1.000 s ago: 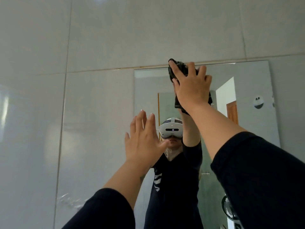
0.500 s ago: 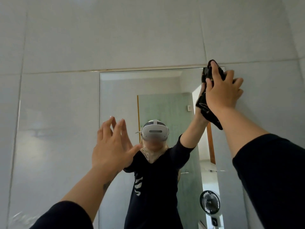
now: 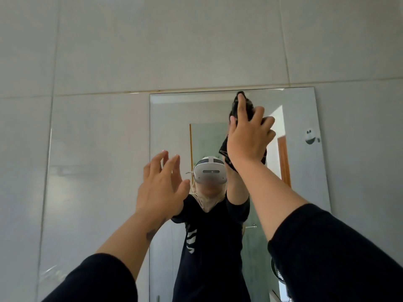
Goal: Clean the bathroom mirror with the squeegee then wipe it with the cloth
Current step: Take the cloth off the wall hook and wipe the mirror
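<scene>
A frameless rectangular mirror (image 3: 301, 171) hangs on the pale tiled wall. My right hand (image 3: 248, 138) presses a black cloth (image 3: 234, 107) flat against the glass near the top edge, a little right of the mirror's middle. The cloth bunches above my fingers and hangs below my palm. My left hand (image 3: 161, 188) is raised near the mirror's left edge, fingers spread, holding nothing; whether it touches the glass is unclear. No squeegee is in view.
Large grey wall tiles (image 3: 98, 149) surround the mirror. A small white sticker (image 3: 310, 137) sits near the mirror's right edge. The reflection shows a person in a headset, a green door and part of a fan (image 3: 278, 273) at the lower right.
My right hand has slid the cloth leftward from the mirror's top right corner back toward the top middle. My left hand stays raised and open.
</scene>
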`<action>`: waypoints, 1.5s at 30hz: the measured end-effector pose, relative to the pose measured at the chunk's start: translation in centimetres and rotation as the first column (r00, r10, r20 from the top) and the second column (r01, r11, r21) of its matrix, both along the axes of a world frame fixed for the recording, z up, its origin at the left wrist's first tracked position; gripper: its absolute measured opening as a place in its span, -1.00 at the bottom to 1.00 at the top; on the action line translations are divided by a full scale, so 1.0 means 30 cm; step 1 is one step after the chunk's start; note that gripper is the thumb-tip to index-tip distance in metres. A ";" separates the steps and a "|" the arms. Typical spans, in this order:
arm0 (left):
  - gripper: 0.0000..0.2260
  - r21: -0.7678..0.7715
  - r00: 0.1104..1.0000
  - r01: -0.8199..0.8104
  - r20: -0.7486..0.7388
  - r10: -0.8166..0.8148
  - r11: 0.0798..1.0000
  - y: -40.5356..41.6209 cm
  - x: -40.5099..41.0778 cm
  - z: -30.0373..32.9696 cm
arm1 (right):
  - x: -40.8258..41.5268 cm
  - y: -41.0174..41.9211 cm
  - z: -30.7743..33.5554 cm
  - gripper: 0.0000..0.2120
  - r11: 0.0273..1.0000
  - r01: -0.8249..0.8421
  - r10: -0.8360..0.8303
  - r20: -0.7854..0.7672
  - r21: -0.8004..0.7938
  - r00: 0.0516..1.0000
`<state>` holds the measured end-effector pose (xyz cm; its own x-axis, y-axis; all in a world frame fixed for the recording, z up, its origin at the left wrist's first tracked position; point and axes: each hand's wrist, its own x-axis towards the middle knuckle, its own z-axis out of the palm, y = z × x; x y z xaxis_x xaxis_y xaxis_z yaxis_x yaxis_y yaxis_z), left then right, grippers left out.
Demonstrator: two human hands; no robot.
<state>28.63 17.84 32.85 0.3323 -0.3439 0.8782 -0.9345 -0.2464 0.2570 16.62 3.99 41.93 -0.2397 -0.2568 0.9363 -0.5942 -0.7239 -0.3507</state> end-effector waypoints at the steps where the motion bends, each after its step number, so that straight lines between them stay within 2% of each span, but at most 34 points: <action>1: -0.47 -0.015 1.000 0.030 0.001 -0.030 0.999 0.010 0.005 0.000 | 0.037 0.029 0.000 -0.51 0.999 -0.017 0.016 -0.035 -0.027 0.999; 3: -0.49 -0.050 0.997 0.069 0.019 -0.068 0.996 0.030 0.017 -0.001 | 0.106 0.084 -0.006 -0.51 0.995 -0.031 0.021 -0.114 -0.091 0.993; 6: -0.46 -0.084 0.999 0.037 0.037 -0.034 0.996 0.063 0.045 -0.008 | 0.191 0.151 -0.022 -0.50 0.980 -0.043 -0.006 -0.242 -0.197 0.970; 13: -0.42 -0.066 0.996 -0.058 -0.065 0.053 0.996 0.121 0.100 -0.089 | 0.295 0.215 -0.138 -0.51 0.921 -0.120 -0.072 -0.467 -0.369 0.881; 17: -0.41 -0.045 0.991 -0.040 -0.133 0.034 0.998 0.109 0.067 -0.144 | 0.248 0.175 -0.221 -0.51 0.883 -0.104 -0.165 -0.511 -0.458 0.843; 20: -0.39 -0.010 0.990 0.018 -0.142 -0.019 1.000 0.085 0.015 -0.180 | 0.176 0.130 -0.253 -0.49 0.900 -0.095 -0.156 -0.518 -0.425 0.841; 28: -0.38 0.096 0.977 0.007 -0.215 0.014 0.995 0.026 -0.048 -0.205 | -0.052 -0.019 -0.245 -0.49 0.970 -0.018 -0.090 -0.428 -0.242 0.899; 33: -0.36 0.098 0.975 -0.012 -0.222 0.034 0.995 0.011 -0.044 -0.213 | -0.184 -0.109 -0.254 -0.51 0.992 0.035 -0.074 -0.326 -0.122 0.943; 39: -0.31 0.102 0.977 -0.011 -0.212 0.032 0.995 0.009 -0.031 -0.226 | -0.304 -0.201 -0.298 -0.51 0.995 0.088 -0.081 -0.142 0.039 0.987; 45: -0.25 0.127 0.977 -0.012 -0.208 0.038 0.992 0.014 -0.040 -0.228 | -0.347 -0.241 -0.425 -0.51 0.977 0.040 -0.064 0.113 0.208 0.991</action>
<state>27.42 18.25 26.00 0.5143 -0.4354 0.7388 -0.8561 -0.3114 0.4124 6.21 -3.25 29.18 -0.3641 -0.4243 0.8291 -0.5741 -0.5987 -0.5585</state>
